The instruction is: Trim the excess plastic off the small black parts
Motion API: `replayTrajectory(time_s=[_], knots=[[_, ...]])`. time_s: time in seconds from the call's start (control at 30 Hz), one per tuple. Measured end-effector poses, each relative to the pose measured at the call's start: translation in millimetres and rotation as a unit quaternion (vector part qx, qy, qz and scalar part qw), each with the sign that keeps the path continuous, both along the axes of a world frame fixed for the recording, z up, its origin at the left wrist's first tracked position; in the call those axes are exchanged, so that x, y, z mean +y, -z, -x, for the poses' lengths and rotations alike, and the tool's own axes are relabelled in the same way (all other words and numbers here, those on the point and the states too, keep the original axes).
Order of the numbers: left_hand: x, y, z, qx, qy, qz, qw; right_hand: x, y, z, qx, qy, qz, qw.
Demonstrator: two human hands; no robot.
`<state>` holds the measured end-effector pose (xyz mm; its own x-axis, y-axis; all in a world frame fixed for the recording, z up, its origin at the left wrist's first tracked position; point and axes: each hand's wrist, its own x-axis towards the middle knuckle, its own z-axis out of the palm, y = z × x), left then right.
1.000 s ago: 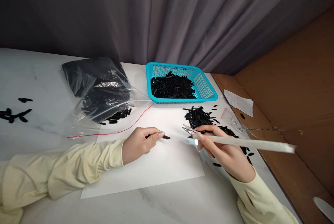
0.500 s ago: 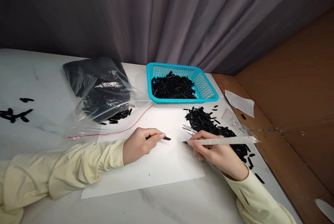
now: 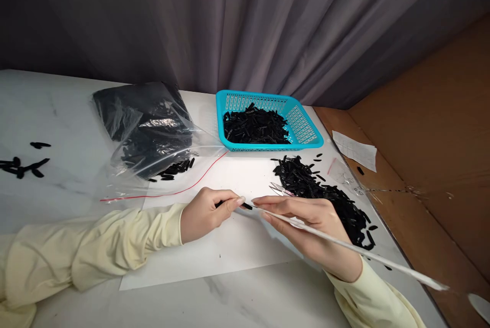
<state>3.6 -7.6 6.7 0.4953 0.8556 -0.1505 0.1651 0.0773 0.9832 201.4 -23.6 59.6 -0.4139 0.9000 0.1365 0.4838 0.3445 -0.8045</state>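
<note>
My left hand (image 3: pixel 212 211) is closed in a pinch on a slim black piece (image 3: pixel 247 206), whose end sticks out past the thumb toward the right. My right hand (image 3: pixel 314 223) grips a long, flat, white-wrapped tool (image 3: pixel 367 252) with a thin dark tip; its exact kind is unclear. That tip is close to the end of the black piece; whether they touch I cannot tell. Just beyond the right fingers lie small metal snips (image 3: pixel 281 190), partly hidden. A white paper sheet (image 3: pixel 191 261) is under both hands.
A blue basket (image 3: pixel 268 147) of black pieces stands at the back. Left of it lies a clear zip bag (image 3: pixel 153 124) full of them. A loose heap (image 3: pixel 325 195) spreads on the right, stray pieces (image 3: pixel 25 169) lie far left, and a brown panel (image 3: pixel 432 129) rises at right.
My right hand has moved left, bringing the white tool's tip up to the black piece. The tool has turned edge-on, its far end swinging down and right. My left hand stays in place.
</note>
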Motion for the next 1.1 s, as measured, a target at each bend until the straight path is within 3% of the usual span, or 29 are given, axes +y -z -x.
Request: replayTrajectory(time_s=[0.37, 0.87, 1.1], knots=[[1, 4.0, 1, 0.026, 0.001, -0.048, 0.999, -1, 6.2, 2, -0.013, -0.013, 0.025, 1.000], [0, 4.7, 1, 0.012, 0.006, -0.028, 1.000, -2, 8.1, 3, -0.005, -0.011, 0.021, 1.000], [1, 0.9, 0, 0.004, -0.005, 0.005, 1.000, -7, 12.4, 7, -0.013, -0.008, -0.028, 0.999]])
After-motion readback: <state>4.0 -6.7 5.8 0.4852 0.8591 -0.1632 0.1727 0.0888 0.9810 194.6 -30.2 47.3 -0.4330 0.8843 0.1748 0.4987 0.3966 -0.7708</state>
